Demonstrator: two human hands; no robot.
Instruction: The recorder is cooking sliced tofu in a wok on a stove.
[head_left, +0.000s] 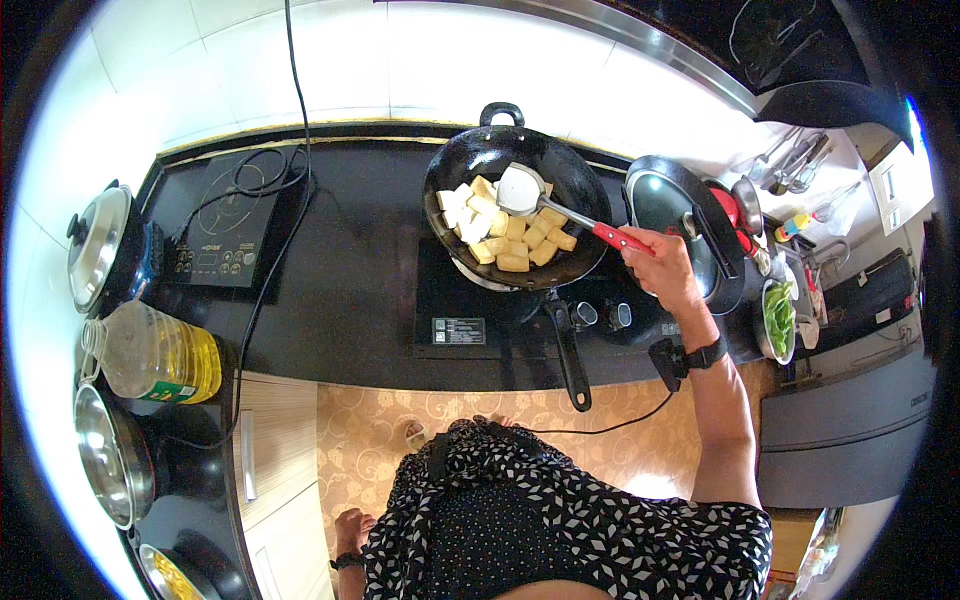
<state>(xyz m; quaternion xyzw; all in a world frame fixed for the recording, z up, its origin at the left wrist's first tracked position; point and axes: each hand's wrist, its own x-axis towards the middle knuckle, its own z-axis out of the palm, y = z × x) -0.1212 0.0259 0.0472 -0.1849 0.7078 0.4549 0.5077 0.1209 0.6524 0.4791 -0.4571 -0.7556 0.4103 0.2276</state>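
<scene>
My right hand (660, 266) is closed around the red handle of a metal wok spatula (520, 189). The spatula's blade is over the food inside a black wok (577, 172), which rests on a black cooktop (450, 307). Pale yellow tofu-like cubes (517, 244) lie in the wok's lower and left part, whiter at the left. The wok's long black handle (570, 360) points towards me, past the counter's front edge. My left hand (355, 529) hangs low beside my body, away from the counter, with no object visible in it; its fingers look partly curled.
Right of the wok stands a large lidded pan (667, 217), then a bowl of green leaves (780, 322). At left are an induction plate (217, 232) with a black cable (300, 90) across it, an oil bottle (161, 352), a lidded pot (101, 247) and a steel pan (109, 457).
</scene>
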